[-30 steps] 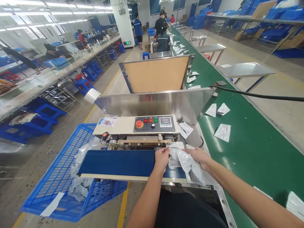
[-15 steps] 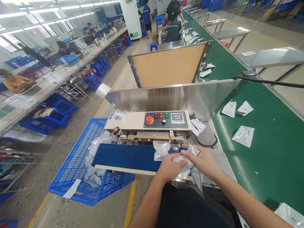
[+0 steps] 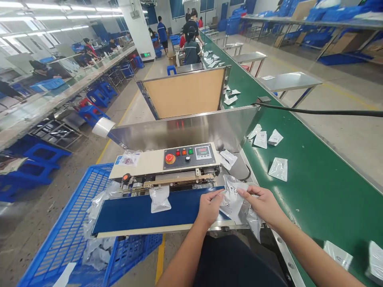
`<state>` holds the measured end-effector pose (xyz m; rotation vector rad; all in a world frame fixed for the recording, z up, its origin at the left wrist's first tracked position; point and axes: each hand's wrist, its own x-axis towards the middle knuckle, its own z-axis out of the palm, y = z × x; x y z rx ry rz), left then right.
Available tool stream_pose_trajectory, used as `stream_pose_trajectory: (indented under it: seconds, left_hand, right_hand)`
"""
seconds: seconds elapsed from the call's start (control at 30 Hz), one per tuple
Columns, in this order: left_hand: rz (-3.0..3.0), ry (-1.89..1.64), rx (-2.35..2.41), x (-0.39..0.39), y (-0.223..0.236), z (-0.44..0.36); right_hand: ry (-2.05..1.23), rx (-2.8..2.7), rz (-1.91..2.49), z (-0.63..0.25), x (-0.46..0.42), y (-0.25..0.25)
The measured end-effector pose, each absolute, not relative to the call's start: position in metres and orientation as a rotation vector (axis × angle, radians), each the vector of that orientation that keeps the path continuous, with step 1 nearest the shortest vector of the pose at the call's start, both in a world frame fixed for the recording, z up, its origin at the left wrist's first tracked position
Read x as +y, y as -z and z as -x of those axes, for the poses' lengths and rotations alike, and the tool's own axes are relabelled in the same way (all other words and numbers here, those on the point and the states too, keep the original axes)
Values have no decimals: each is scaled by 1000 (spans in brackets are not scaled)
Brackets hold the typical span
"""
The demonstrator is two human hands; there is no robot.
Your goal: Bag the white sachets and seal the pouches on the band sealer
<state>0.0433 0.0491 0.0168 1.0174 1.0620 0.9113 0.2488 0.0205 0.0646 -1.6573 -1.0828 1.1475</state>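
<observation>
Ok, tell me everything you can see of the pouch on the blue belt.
The pouch is silvery white and glossy, apparently plastic or foil film, with a bulging, slightly creased body. It rests on the blue belt, its top edge hidden beneath the sealing machine's brass-coloured rail and its lower edge towards the wearer. No hand touches it; the left hand is off to its right. Its contents can't be seen.

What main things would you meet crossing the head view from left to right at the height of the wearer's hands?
Blue basket, pouch on the blue belt, left hand, held pouches, right hand, green conveyor.
</observation>
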Motion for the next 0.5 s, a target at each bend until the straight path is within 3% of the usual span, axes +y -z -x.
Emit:
stream_pose_trajectory:
  seconds: [0.23, 0.5]
  left_hand:
    - [-850, -1130, 1266, 40, -13, -72]
    - [-1053, -1002, 1195, 51, -4, -64]
  right_hand:
    - [-1177, -829, 1749, -252, 13, -57]
    - [-1480, -1001, 1667, -269, 33, -62]
